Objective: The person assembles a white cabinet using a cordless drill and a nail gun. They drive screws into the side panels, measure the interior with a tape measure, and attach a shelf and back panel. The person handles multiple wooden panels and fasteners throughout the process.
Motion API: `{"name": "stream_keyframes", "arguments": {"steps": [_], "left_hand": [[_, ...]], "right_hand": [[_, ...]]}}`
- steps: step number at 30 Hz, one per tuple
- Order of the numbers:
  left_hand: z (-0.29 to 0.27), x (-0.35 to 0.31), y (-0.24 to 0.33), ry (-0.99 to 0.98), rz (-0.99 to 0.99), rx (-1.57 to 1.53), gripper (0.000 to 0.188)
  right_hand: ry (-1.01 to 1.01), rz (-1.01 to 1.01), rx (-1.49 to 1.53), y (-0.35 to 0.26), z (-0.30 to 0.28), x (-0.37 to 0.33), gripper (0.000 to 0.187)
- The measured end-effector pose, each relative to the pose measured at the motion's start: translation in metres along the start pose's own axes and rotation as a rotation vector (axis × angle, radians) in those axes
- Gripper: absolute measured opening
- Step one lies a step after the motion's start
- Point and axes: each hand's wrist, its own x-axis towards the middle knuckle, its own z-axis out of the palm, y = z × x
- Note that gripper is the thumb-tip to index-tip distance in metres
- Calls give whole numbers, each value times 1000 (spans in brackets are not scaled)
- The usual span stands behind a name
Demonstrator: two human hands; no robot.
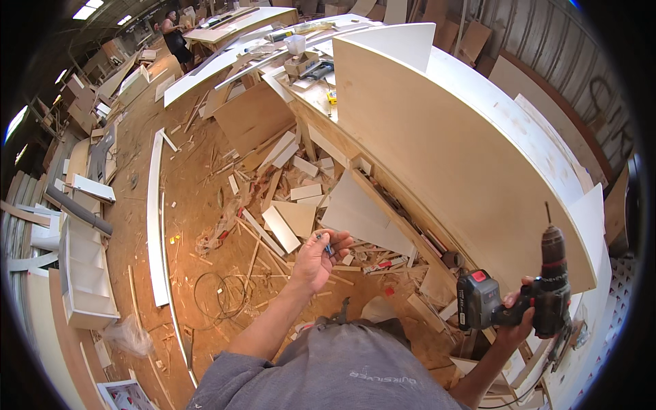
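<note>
My right hand [519, 316] grips the handle of a black cordless drill [552, 290], its bit pointing up and its battery towards the left. Beside the drill stands a large pale wooden panel [444, 143], upright on its edge along the workbench. Over the littered floor, in front of my body, my left hand [320, 258] is closed with the fingertips pinched together. Small blue pieces [329, 249] show between its fingers, too small for me to tell their kind.
Wood offcuts [283, 229] and a loop of cable [222, 297] lie on the floor. Long white strips [156, 225] stretch along the left. A yellow tape measure [332, 98] rests on the bench beyond the panel. Another person [176, 41] stands far off at the back left.
</note>
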Motion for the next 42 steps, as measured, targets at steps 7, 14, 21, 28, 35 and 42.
{"name": "stream_keyframes", "arguments": {"steps": [7, 14, 21, 28, 35, 42], "left_hand": [[-77, 47, 64, 239, 284, -216, 16], [-110, 102, 146, 560, 343, -81, 18], [-74, 232, 208, 462, 280, -59, 21], [-12, 374, 262, 78, 32, -38, 27], [42, 484, 313, -256, -387, 82, 23], [70, 529, 350, -592, -667, 205, 17]], "right_hand": [[-383, 384, -107, 121, 162, 77, 62], [-731, 480, -258, 217, 294, 161, 41], [-847, 600, -277, 267, 359, 226, 62], [-607, 571, -418, 277, 396, 266, 73], [-90, 417, -572, 302, 472, 247, 60], [499, 521, -402, 312, 596, 227, 51]]}}
